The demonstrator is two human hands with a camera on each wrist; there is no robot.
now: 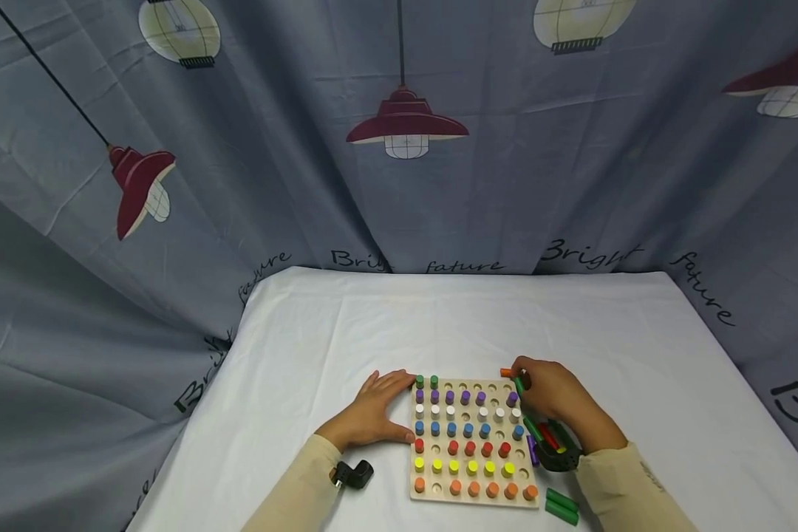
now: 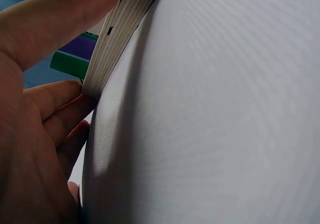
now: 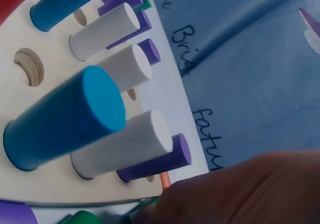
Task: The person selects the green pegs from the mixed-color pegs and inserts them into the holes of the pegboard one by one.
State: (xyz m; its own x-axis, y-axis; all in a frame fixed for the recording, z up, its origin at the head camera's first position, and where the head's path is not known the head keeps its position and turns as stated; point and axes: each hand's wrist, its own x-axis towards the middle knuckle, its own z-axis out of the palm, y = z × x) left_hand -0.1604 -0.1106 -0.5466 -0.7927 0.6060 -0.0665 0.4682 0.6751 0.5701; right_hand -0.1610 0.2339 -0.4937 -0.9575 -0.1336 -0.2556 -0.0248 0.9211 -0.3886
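A square wooden pegboard (image 1: 445, 477) holds rows of coloured pegs, with some holes bare. My left hand (image 1: 374, 417) lies at the board's left side, thumb and fingers spread and touching its edge. In the left wrist view the thumb runs along the layered wooden side, fingertips at a corner. At the far right corner, my right hand (image 1: 558, 391) pinches a green peg (image 1: 519, 385), its fingertips partly hidden. An orange peg (image 1: 505, 372) lies just beyond that corner. Blue (image 3: 65, 119) and white (image 3: 122, 144) pegs stand close by in the right wrist view.
Loose green pegs (image 1: 561, 507) lie near the board's front right corner. A purple peg (image 1: 533, 449) lies along the right edge, with red, yellow and green pegs near the right wrist's black camera (image 1: 558, 451). White cloth (image 1: 346, 318) covers the table before a grey curtain.
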